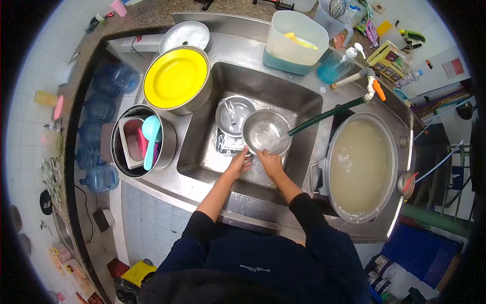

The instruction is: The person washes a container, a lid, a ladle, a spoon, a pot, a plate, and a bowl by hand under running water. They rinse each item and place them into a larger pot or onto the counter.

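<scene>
**Hands at the rim of a steel bowl, washing-up partly done**

Head view: the left hand (242, 162) and right hand (271, 163) meet at the near rim of the steel bowl (266, 130). The bowl sits in the sink (304, 104), a little right of its middle. The left hand is curled on the rim's near-left edge with the fingers closed over it. The right hand looks closed on the near edge just beside it, though the fingers are too small to sort out one by one. Both forearms reach forward and down from dark sleeves pushed up past the wrists, converging so the hands lie close together. A green hose (324, 115) runs from the tap down to the bowl's right edge.

As for progress, the bowl appears to be mid-rinse, with its inside shiny and wet. Just behind it to the left, a steel dish (234, 114) with utensils in it lies in the sink, seemingly unwashed. On the left counter a yellow plate (174, 77) rests in a metal basin. Nearer, a round pot (121, 152) holds a teal spoon (151, 133). To the right stands a large pot (359, 167) of cloudy water.
</scene>
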A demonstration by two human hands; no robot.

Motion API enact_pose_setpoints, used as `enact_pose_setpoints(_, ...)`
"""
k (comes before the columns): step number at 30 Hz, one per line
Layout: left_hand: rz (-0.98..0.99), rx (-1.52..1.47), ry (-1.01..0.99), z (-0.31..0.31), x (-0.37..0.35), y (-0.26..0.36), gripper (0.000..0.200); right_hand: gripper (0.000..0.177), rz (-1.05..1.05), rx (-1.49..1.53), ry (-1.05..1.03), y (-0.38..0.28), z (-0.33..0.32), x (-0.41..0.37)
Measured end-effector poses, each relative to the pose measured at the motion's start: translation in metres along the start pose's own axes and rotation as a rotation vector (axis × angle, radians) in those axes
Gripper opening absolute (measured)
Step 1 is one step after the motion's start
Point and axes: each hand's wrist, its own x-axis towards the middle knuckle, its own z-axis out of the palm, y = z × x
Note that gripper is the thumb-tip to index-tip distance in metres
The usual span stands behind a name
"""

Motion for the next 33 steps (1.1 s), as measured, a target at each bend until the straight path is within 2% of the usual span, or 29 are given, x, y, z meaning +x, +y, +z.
enact_pose_setpoints(1,0.02,-0.026,0.036,0.007,-0.005,0.006,0.06,0.016,-0.163,-0.049,0.122,-0.003,-0.004,-0.006)
enact_pose_setpoints(3,0.032,-0.077,0.052,0.012,0.001,0.005,0.057,0.016,-0.217,-0.095,0.131,-0.001,-0.012,-0.02)
enact_pose_setpoints(5,0.171,-0.223,0.046,0.008,0.031,-0.018,0.046,0.015,-0.295,0.047,0.18,0.008,-0.018,-0.029)
enact_pose_setpoints(6,0.158,-0.244,0.037,0.012,0.031,-0.016,0.038,0.021,-0.238,0.153,-0.01,0.014,-0.025,-0.028)
enact_pose_setpoints(7,0.156,-0.249,0.029,0.015,0.034,-0.016,0.038,0.021,-0.235,0.145,-0.013,0.021,-0.032,-0.025)
enact_pose_setpoints(9,0.185,-0.19,0.202,0.018,0.041,-0.019,0.037,0.036,-0.105,0.232,0.413,0.029,-0.043,-0.021)
enact_pose_setpoints(10,0.176,-0.082,0.27,0.013,0.051,-0.024,0.036,0.053,0.162,0.326,0.394,0.035,-0.031,-0.021)
enact_pose_setpoints(11,0.175,-0.083,0.273,0.011,0.052,-0.024,0.036,0.053,0.161,0.328,0.392,0.049,0.022,-0.027)
enact_pose_setpoints(12,0.161,-0.058,0.245,0.008,0.051,-0.023,0.036,0.055,0.496,0.611,0.328,0.073,0.071,-0.027)
enact_pose_setpoints(13,0.146,-0.028,0.218,0.007,0.045,-0.019,0.035,0.059,0.836,0.891,0.249,0.051,0.046,0.0)
enact_pose_setpoints(14,0.177,-0.039,0.161,0.006,0.038,-0.017,0.038,0.057,1.223,1.613,-0.199,0.047,0.009,0.0)
enact_pose_setpoints(15,0.178,-0.029,0.165,0.001,0.043,-0.022,0.038,0.057,1.224,1.624,-0.199,0.047,0.014,0.0)
enact_pose_setpoints(17,0.114,-0.145,0.118,-0.015,0.062,-0.033,0.038,0.057,0.951,1.637,-0.071,0.049,0.033,0.0)
enact_pose_setpoints(18,0.114,-0.178,0.114,-0.018,0.065,-0.033,0.041,0.059,0.856,1.637,-0.072,0.044,0.012,0.003)
enact_pose_setpoints(19,0.108,-0.181,0.113,-0.023,0.075,-0.038,0.041,0.059,0.861,1.632,-0.075,0.036,-0.004,0.003)
enact_pose_setpoints(21,0.065,0.014,0.297,-0.029,0.1,-0.05,0.045,0.063,0.827,1.311,-0.066,0.021,-0.022,0.004)
enact_pose_setpoints(22,0.114,-0.147,0.316,-0.014,0.095,-0.045,0.06,0.067,0.44,0.822,0.298,0.016,-0.014,0.003)
enact_pose_setpoints(23,0.114,-0.156,0.314,-0.006,0.09,-0.038,0.06,0.067,0.435,0.816,0.294,0.014,-0.008,-0.003)
enact_pose_setpoints(25,0.116,-0.605,-0.181,0.009,0.069,-0.008,0.086,0.069,0.444,0.743,0.176,-0.006,-0.045,-0.009)
enact_pose_setpoints(26,0.117,-0.608,-0.181,0.018,0.059,0.01,0.086,0.069,0.441,0.742,0.174,-0.008,-0.045,-0.013)
enact_pose_setpoints(28,0.004,-0.902,-0.02,0.03,0.054,0.033,0.097,0.071,0.454,0.542,0.047,-0.009,-0.042,-0.023)
enact_pose_setpoints(29,0.06,-1.009,-0.197,0.027,0.059,0.037,0.087,0.071,0.454,0.54,0.045,-0.008,-0.039,-0.028)
enact_pose_setpoints(31,0.148,-0.533,-0.212,0.015,0.143,0.003,0.07,0.071,0.509,0.493,0.061,-0.004,-0.021,-0.034)
enact_pose_setpoints(33,0.143,-0.498,-0.154,0.04,0.108,0.023,0.062,0.069,0.463,0.46,0.056,0.001,-0.005,-0.036)
